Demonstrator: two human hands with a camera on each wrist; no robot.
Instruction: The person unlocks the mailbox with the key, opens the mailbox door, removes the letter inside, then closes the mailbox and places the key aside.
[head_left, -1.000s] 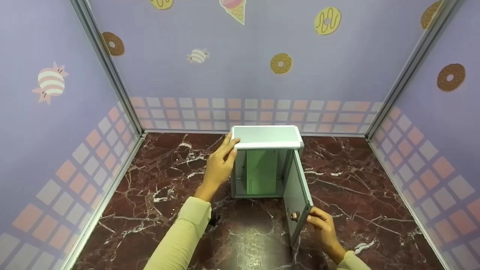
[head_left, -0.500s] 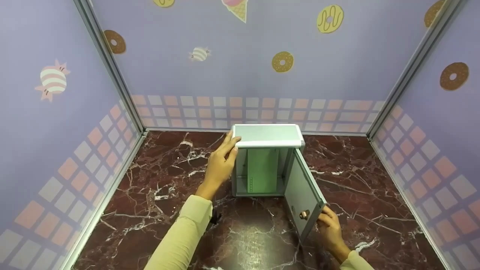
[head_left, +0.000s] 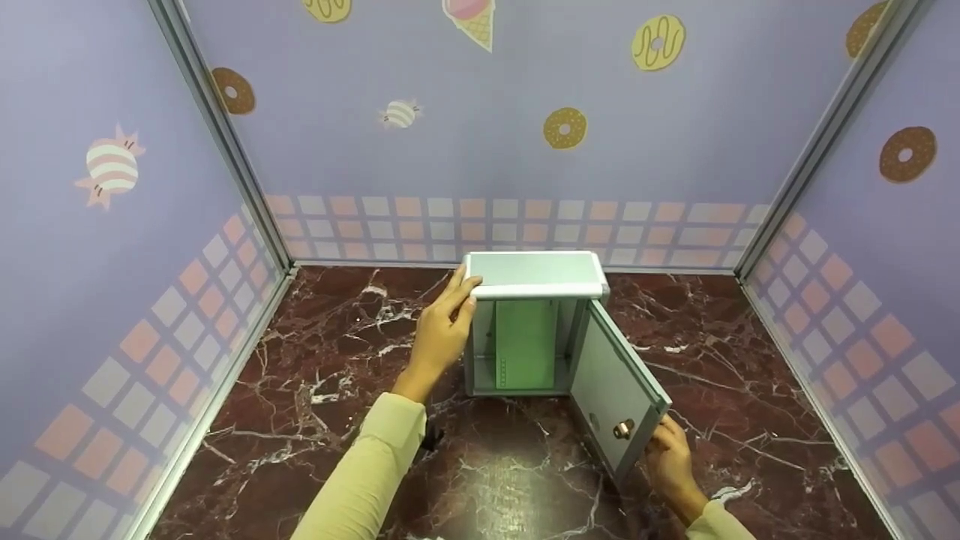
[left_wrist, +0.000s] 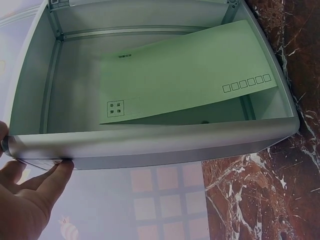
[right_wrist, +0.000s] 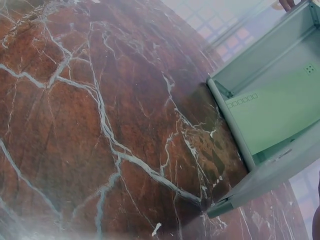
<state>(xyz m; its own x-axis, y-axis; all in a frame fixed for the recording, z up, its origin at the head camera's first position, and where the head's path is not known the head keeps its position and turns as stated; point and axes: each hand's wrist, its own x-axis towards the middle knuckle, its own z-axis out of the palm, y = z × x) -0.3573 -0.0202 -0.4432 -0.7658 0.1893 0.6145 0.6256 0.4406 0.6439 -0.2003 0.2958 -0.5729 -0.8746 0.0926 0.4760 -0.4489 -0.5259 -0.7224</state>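
Note:
A small pale grey metal cabinet (head_left: 536, 270) stands upright on the dark red marbled surface. Its door (head_left: 611, 382) is swung out to the right, with a brass-coloured lock (head_left: 623, 429) near the free edge. Inside leans a green envelope (head_left: 525, 345), printed with a row of small squares in the left wrist view. My left hand (head_left: 441, 334) holds the cabinet's top left corner, fingers along the side and top, thumb at the front edge. At the door's free edge, my right hand (head_left: 673, 463) grips it, with the fingertips partly hidden behind the door.
Behind the cabinet rises a lilac wall (head_left: 480, 150) printed with sweets and a checked band. Similar panels stand left and right, joined by grey metal posts (head_left: 825, 142). Marbled floor (head_left: 337, 330) lies on both sides of the cabinet.
The door has swung further outward to the right, and my right hand has moved right with it. My left hand has stayed on the cabinet's corner. The envelope has not moved.

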